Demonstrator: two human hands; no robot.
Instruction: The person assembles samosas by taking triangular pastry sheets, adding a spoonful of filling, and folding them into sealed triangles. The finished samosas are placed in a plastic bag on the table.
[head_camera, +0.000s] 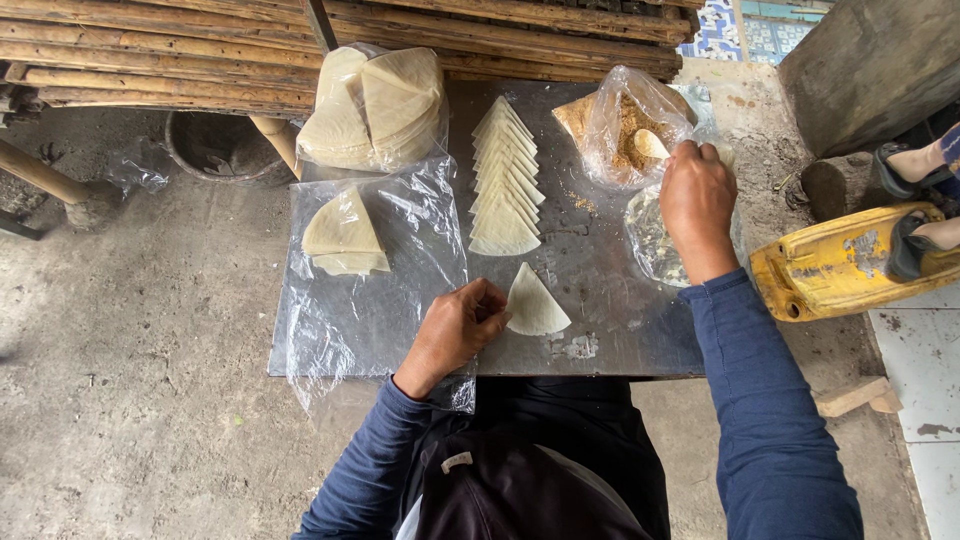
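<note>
The left hand (458, 328) rests curled at the tabletop's (600, 340) near edge, fingers touching a folded wrapper (535, 303). The right hand (697, 205) grips a spoon (650, 144) in the filling bag (625, 125); crumbs might spill over the far-right corner.

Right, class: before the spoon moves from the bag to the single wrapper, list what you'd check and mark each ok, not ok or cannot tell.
1. Single wrapper lies flat on the metal table: ok.
2. Left hand steadies its edge: ok.
3. Right hand grips the spoon: ok.
4. Spoon sits inside the open filling bag: ok.
5. Spoon loaded with filling: cannot tell.
6. Row of spare wrappers lies clear of the single one: ok.
</note>
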